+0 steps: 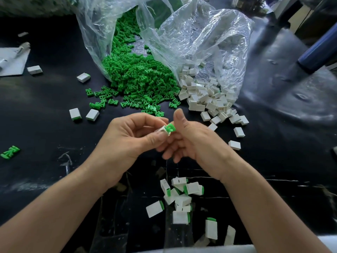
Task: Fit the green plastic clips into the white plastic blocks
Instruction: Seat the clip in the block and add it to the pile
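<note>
1. Right, centre of the frame: the left hand pinches a small white plastic block between thumb and fingertips, closed firmly on it.
2. A small green plastic clip sits at that block's right-hand end and stands proud of it. I'd say it is not seated yet.
3. The right hand has its thumb upright beside the clip and its fingers curled underneath. Whether they truly grip the clip, I cannot tell.
4. To do this well, hold the block steady, square the clip to the opening and push straight along the block's length. A tilted push would likely jam it.
5. Press until the green head meets the white end, as on the finished pieces heaped at lower centre.
6. Supplies are close by on the black table. A heap of loose green clips spills from a clear plastic bag at upper centre, and a pile of white blocks lies just right of it.
</note>
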Demonstrator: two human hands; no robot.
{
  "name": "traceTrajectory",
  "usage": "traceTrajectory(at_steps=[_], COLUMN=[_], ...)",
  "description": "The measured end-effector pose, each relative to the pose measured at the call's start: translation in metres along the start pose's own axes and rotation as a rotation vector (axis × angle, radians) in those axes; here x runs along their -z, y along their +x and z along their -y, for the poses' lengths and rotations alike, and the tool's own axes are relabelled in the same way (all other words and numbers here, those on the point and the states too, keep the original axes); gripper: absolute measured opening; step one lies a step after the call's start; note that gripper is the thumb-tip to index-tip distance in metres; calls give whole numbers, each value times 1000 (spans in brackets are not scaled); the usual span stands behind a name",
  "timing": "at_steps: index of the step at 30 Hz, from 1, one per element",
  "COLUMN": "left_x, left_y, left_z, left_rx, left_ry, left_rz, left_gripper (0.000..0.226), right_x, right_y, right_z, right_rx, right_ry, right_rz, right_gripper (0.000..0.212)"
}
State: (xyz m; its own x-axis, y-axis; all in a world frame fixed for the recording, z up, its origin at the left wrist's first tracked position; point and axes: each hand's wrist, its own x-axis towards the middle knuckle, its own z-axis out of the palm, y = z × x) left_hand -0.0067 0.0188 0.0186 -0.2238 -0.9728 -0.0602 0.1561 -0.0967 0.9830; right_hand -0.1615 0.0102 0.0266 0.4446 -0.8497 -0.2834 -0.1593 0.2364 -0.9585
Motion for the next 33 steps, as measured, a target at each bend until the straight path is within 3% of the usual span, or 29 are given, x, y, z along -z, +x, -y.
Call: traceTrajectory(at_steps=[3,6,10,14,16,18,22,28,31,33], left_x=[0,-1,-2,-2,-3,-2,-2,0,-1,-1], left_y=[-2,-3,-3,-3,-4,-3,-2,-1,-1,-2], left_z=[-2,-3,-2,-2,-2,-2,-4,-2,-3,-4], left_rx=[0,-9,-32,-35,-28,-19,-10,19,30,26], left_ry=[-25,-62,-35,-23,-20,-13,-15,-70,-81,-80], left_rz=[55,83,119,79,71,54,60,71,60,56], left_gripper=[15,19,25,24,24,24,23,22,22,21], right_x=[-9,-11,-12,-15,-15,-14,-13,-11,-9,-11], right_y=[2,3,1,2,2,2,1,0,1,1], right_z=[1,1,-1,-4,-4,-4,1,0,-1,0], right_rx=[-85,-99,-84,-58,-42,-50,-78,-47,-38,-31], right_ry=[192,268,201,135,122,154,205,77,37,12], right_rz=[142,166,118,71,69,98,133,101,107,87], right_gripper=[65,58,56,82,84,80,48,52,67,58])
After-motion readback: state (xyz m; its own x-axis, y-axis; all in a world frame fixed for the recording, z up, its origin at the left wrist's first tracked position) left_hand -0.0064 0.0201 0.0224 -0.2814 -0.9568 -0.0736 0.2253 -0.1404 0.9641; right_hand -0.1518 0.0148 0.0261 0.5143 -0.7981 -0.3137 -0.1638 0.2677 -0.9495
